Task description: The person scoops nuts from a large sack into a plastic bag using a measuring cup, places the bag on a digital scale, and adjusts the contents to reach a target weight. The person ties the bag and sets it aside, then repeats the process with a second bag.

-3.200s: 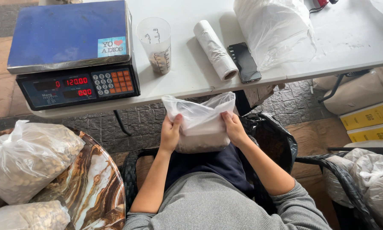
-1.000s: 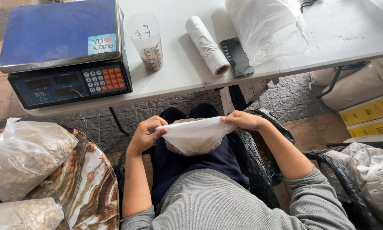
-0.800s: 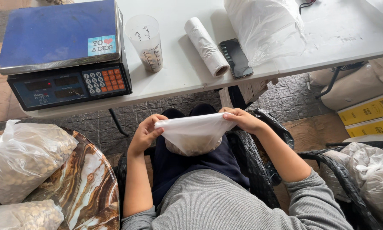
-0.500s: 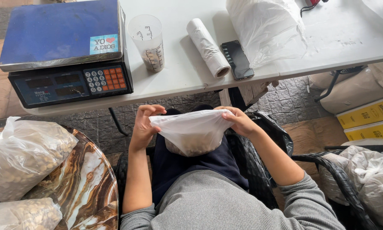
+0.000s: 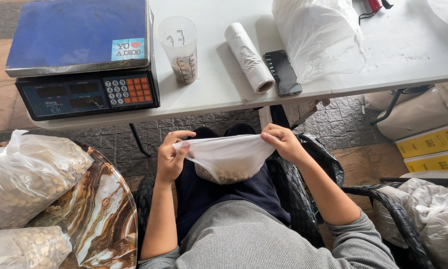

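At the far left, two knotted clear bags of pale nuts or beans rest on a round marbled brown side table [image 5: 104, 209]: the larger filled bag [image 5: 32, 174] sits above the smaller filled bag [image 5: 24, 249]. Above them, on the white folding table [image 5: 219, 94], stands a digital scale [image 5: 82, 57] with a blue-tinted steel pan and an orange-and-white keypad. Just to its right is a clear measuring cup [image 5: 178, 47] with a little dark matter at the bottom.

Below the table edge, the seated person's left hand [image 5: 171, 159] pinches the left end of a small translucent plastic bag [image 5: 229, 157], fingers curled around the rim. The bag hangs over the lap, stretched flat across its mouth between the two hands, with brownish grains gathered at its bottom. The right hand [image 5: 283, 142] grips the opposite end of the rim, thumb and fingers closed on the plastic.

Back on the table, a roll of plastic bags [image 5: 249, 57] lies on a slant, touching or just beside a black phone [image 5: 282, 72]. Next comes a large crumpled clear sack [image 5: 318, 35]. To the far right, at floor level, yellow cartons [image 5: 431, 149] stand near more white bags [image 5: 428, 209] beside the black woven chair [image 5: 383, 204].
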